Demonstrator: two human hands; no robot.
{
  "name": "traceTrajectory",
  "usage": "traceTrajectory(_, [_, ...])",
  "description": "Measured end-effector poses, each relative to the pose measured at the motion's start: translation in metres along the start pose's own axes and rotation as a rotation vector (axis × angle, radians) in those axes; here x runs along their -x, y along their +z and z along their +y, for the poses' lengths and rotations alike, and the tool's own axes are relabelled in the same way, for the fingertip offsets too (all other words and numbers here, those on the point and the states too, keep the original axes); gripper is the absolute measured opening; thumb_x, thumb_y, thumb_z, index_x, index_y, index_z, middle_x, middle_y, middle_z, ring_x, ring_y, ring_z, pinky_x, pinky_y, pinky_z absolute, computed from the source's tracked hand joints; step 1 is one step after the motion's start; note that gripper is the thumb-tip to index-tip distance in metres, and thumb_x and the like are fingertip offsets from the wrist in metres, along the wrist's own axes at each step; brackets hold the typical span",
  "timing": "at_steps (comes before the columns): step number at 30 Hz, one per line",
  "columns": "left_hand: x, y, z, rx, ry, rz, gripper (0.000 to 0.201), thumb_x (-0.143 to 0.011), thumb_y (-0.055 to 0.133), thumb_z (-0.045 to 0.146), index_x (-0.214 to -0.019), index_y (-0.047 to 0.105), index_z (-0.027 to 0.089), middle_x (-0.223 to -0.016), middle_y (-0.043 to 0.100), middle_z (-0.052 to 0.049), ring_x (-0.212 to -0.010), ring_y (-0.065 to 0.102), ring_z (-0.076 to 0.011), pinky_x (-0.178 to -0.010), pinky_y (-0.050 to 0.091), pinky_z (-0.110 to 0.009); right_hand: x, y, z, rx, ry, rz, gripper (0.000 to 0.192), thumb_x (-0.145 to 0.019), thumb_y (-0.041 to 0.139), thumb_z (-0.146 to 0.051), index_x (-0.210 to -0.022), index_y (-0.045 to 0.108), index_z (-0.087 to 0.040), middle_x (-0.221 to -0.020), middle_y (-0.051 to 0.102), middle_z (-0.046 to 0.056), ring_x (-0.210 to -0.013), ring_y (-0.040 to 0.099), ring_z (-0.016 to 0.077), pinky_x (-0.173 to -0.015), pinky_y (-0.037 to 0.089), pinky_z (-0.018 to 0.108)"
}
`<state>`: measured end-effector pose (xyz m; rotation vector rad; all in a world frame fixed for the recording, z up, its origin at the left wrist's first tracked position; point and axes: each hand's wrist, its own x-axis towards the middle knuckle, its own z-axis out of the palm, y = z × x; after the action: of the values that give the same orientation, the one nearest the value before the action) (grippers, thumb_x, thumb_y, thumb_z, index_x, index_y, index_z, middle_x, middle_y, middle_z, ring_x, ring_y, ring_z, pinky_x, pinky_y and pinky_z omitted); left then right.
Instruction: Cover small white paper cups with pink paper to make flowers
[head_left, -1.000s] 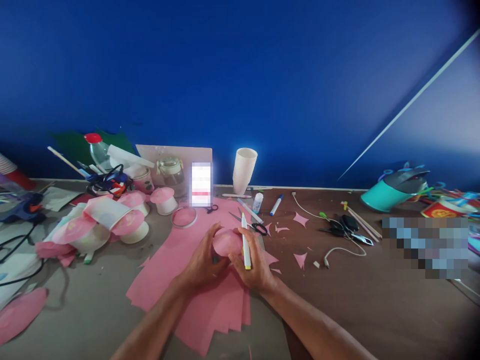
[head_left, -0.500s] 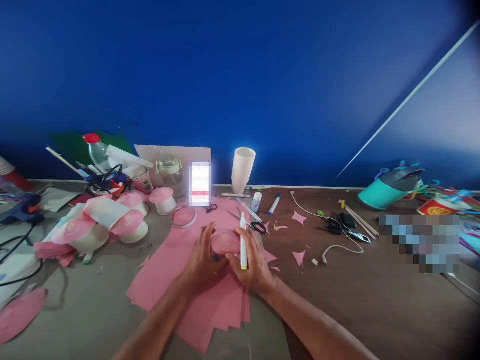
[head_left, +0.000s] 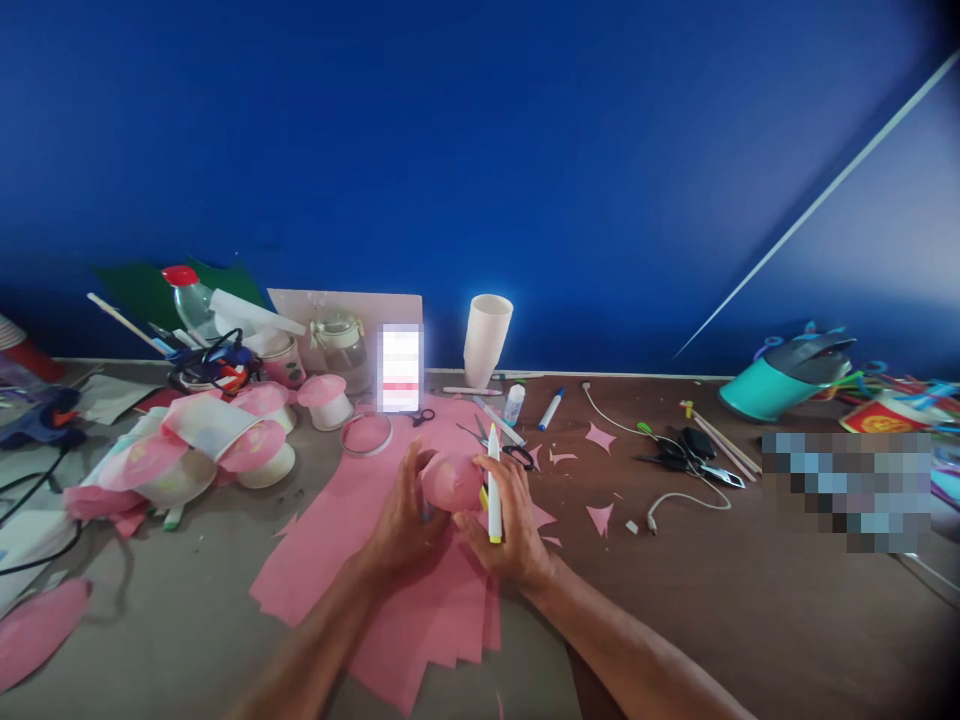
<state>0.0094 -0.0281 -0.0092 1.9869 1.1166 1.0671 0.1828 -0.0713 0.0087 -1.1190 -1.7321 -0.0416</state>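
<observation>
My left hand [head_left: 412,515] is wrapped around the left side of a pink paper cone [head_left: 451,482], shallow and domed like a cap. What sits beneath the cone is mostly hidden by my fingers. In my right hand [head_left: 514,525] is a white marker [head_left: 495,495] with yellow ends, held upright along the fingers. That hand's fingertips are at the cone's right edge, where a small yellow piece shows beside them. Layered pink paper sheets [head_left: 322,560] lie under both hands. Scissors [head_left: 517,457] with black handles rest just beyond my right hand.
Pink-topped paper cups [head_left: 325,400] cluster at left. A phone [head_left: 400,370], a glass jar [head_left: 339,350] and stacked white cups [head_left: 486,340] stand at the back. Rightward lie pink scraps [head_left: 600,518], a white cable [head_left: 690,495], keys [head_left: 679,455] and a tipped turquoise container [head_left: 765,385].
The pink cone has tilted so that its pointed top faces me more. My right-hand fingers have shifted slightly right with the marker, and a yellow piece now shows beside the cone.
</observation>
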Motion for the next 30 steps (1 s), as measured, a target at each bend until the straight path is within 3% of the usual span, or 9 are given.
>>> traceTrajectory(6, [-0.0012,-0.0012,0.0030,0.064,0.007,-0.041,0.084,-0.088,0.057,0.021,-0.155,0.007,0.030,-0.145,0.047,-0.018,-0.134,0.050,-0.0326,-0.106,0.045,-0.063,0.0023,0.0028,0.0039,-0.039,0.135,0.014,0.049,-0.093,0.054,-0.032,-0.139,0.043,-0.019,-0.125,0.061,0.017,-0.119,0.058,0.0331,-0.099,0.049,0.053])
traceTrajectory(12, [-0.0027,-0.0031,0.0035,0.105,0.072,-0.078,0.088,-0.087,0.055,0.016,-0.156,0.003,0.029,-0.144,0.049,-0.018,-0.134,0.051,-0.0314,-0.109,0.043,-0.063,-0.0032,0.0027,0.0077,-0.205,0.277,0.081,0.038,-0.094,0.054,-0.033,-0.131,0.049,-0.022,-0.106,0.065,0.009,-0.097,0.065,0.0237,-0.088,0.055,0.042])
traceTrajectory(17, [-0.0007,-0.0049,-0.0003,0.078,0.063,-0.139,0.089,-0.084,0.058,0.013,-0.156,0.007,0.026,-0.147,0.048,-0.018,-0.138,0.047,-0.0309,-0.113,0.042,-0.057,-0.0046,0.0043,0.0070,-0.255,0.354,0.107,0.035,-0.093,0.057,-0.032,-0.126,0.052,-0.022,-0.090,0.063,0.004,-0.080,0.063,0.0201,-0.076,0.056,0.036])
traceTrajectory(25, [-0.0021,-0.0061,0.0025,0.117,0.063,-0.171,0.086,-0.083,0.057,0.012,-0.155,0.012,0.026,-0.145,0.051,-0.018,-0.137,0.050,-0.0297,-0.112,0.045,-0.052,-0.0009,0.0086,0.0094,-0.359,0.489,0.155,0.030,-0.092,0.058,-0.031,-0.121,0.055,-0.022,-0.083,0.058,0.002,-0.068,0.060,0.0170,-0.060,0.054,0.030])
traceTrajectory(30, [-0.0022,-0.0061,0.0015,0.099,0.139,-0.173,0.084,-0.085,0.055,0.011,-0.155,0.012,0.028,-0.145,0.050,-0.018,-0.137,0.050,-0.0295,-0.112,0.044,-0.054,-0.0021,0.0067,0.0097,-0.345,0.498,0.178,0.028,-0.091,0.060,-0.031,-0.118,0.058,-0.022,-0.085,0.060,0.003,-0.072,0.061,0.0179,-0.064,0.055,0.031])
